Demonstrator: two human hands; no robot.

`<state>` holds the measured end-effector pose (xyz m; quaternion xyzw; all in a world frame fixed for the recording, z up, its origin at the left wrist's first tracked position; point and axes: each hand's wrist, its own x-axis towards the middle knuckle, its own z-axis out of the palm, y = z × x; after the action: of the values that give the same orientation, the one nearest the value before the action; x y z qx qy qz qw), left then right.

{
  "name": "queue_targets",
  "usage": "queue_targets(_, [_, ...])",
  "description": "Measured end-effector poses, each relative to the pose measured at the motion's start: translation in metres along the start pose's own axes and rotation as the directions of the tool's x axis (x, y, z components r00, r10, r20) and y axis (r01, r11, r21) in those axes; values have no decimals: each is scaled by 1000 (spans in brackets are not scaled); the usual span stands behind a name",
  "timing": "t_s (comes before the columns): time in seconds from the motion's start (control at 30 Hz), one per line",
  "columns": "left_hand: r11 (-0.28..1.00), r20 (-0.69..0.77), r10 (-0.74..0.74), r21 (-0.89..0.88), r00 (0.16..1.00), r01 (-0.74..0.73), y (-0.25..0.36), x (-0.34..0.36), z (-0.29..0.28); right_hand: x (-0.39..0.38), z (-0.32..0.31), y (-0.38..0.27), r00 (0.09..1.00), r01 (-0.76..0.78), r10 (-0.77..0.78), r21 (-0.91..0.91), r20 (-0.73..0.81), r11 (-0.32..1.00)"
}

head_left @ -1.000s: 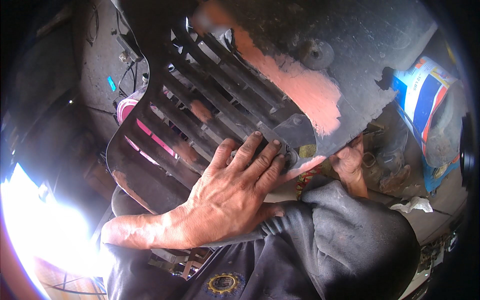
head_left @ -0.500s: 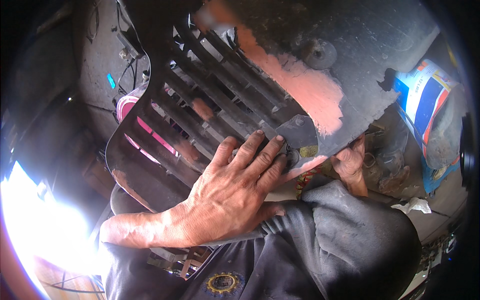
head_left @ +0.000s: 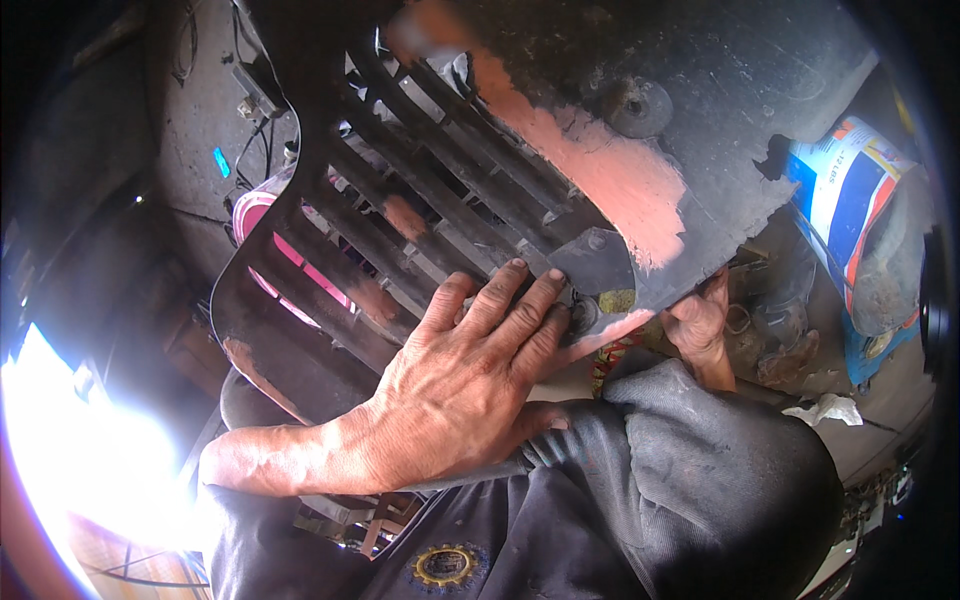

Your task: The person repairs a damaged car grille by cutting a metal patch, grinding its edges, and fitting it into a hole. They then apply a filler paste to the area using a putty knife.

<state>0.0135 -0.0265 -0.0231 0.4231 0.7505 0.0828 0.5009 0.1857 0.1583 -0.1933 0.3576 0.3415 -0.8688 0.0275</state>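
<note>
Dark grey slatted panel (head_left: pixel 740 110) under bare hands

It spans the upper middle. The left hand (head_left: pixel 465 365) lies flat across its slats, fingers slightly apart. Rightward sits 1 white, blue and red cylindrical container (head_left: pixel 840 200), its label printed. A salmon-pink smeared patch (head_left: pixel 625 190) borders the slats. The right hand (head_left: pixel 700 320) meets the lower right edge, grip unclear. Lowest shows a gear-shaped yellow badge (head_left: pixel 445 567), illegible.

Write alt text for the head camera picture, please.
The person's left hand lies palm-down on a dark slatted panel with pink patches, the right hand at its lower right edge. A blue-and-white container shows at far right.
</note>
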Motion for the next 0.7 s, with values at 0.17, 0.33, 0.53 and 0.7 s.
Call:
queue_targets(0.17, [1000, -3, 1, 11, 1000, -1, 0, 0, 0, -1, -4, 6, 999, 40, -40, 3, -1, 999])
queue_targets(0.33, [1000, -16, -2, 0, 1000, 2, 0, -1, 1, 0, -4, 3, 999, 25, -26, 14, 41, 1000])
queue_targets(0.53, [1000, -7, 13, 26, 1000, -12, 0, 0, 0, 0, -4, 3, 999, 21, -23, 50, 43, 999])
queue_targets(0.7, [1000, -19, 15, 21, 1000, -14, -1, 0, 2, -1, -6, 6, 999, 29, -31, 63, 27, 998])
